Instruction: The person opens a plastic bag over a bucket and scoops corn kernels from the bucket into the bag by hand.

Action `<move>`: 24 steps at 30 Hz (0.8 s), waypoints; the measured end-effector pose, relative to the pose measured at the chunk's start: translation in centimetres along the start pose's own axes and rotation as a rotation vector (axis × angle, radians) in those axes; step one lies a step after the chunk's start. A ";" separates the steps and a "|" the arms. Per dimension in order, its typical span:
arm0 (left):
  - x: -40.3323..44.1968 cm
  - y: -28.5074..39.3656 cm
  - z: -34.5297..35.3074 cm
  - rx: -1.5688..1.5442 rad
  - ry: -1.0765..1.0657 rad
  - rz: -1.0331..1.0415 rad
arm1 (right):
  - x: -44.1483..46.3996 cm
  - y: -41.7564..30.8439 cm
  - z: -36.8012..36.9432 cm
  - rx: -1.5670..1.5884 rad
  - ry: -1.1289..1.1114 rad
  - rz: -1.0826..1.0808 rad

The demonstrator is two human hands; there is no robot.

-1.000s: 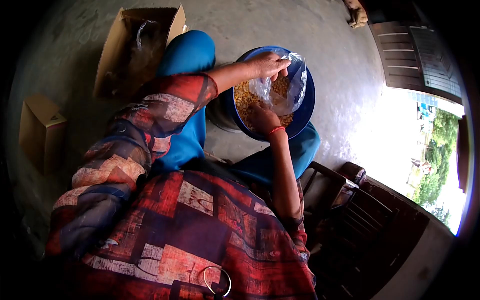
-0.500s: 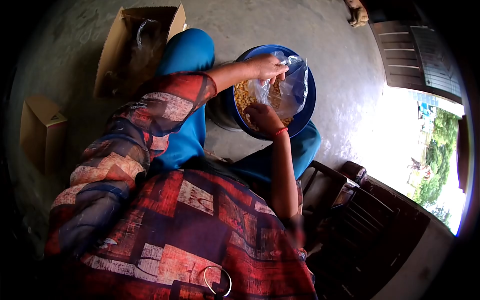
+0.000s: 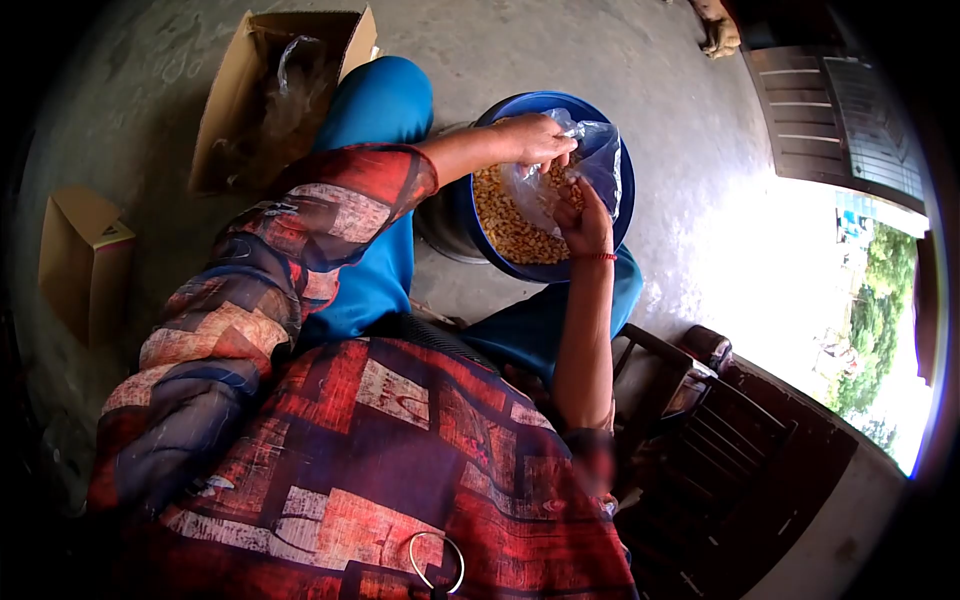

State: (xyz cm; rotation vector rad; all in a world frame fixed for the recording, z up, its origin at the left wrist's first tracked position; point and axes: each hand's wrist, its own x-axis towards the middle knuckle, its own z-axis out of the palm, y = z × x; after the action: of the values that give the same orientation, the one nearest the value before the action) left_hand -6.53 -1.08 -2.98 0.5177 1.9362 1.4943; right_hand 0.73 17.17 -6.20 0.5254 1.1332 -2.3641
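My left hand [image 3: 540,141] pinches the rim of a clear plastic bag [image 3: 602,160] over a blue tub [image 3: 626,205]. Small golden-brown pieces [image 3: 512,225], which look like a crunchy snack, fill the tub, and some show inside or through the bag. Close against the bag's near side is my right hand [image 3: 588,220], its fingers curled and a red thread at the wrist. Whatever lies within those fingers is hidden from view.
An open cardboard box [image 3: 225,110] with clear plastic in it stands beyond my left knee [image 3: 385,100]. A smaller carton [image 3: 85,260] sits at far left. Dark wooden furniture [image 3: 720,430] is at lower right. An animal's paw [image 3: 720,38] shows at the top.
My right hand has risen out of the snack pieces and moved right and up to the bag. My left hand keeps its grip on the bag, nearly still.
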 end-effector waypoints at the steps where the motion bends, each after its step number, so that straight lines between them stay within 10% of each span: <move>1: 0.0 0.0 0.0 0.005 -0.005 -0.004 | 0.5 0.1 -0.5 0.002 -0.001 0.002; 4: -0.2 0.3 0.0 0.022 -0.005 -0.022 | 1.7 0.4 -2.0 0.111 0.255 -0.158; 6: 0.0 0.0 0.0 0.021 -0.009 -0.013 | 2.1 0.4 -4.2 -1.301 0.308 -0.673; 11: 0.4 -0.2 0.0 0.005 -0.025 -0.032 | 0.5 -0.8 -3.9 -1.321 0.311 -0.717; 13: 0.5 -0.2 0.1 0.031 -0.039 -0.054 | -1.9 -1.7 0.7 -0.222 0.261 -0.272; 14: 0.5 -0.2 0.1 0.032 -0.040 -0.055 | -2.7 -2.0 1.8 -0.221 0.261 -0.272; 21: 0.1 -0.1 0.1 0.062 -0.050 -0.065 | -3.3 2.0 4.6 -1.276 -0.274 0.208; 24: 0.0 0.0 0.2 0.101 -0.044 -0.096 | -1.6 5.7 1.1 -1.813 -0.201 -0.232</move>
State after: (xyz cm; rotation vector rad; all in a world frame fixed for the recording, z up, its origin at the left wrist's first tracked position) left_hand -6.37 -0.98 -3.01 0.4907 1.9808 1.3205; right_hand 5.08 13.51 -8.22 -0.4974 2.5273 -0.6511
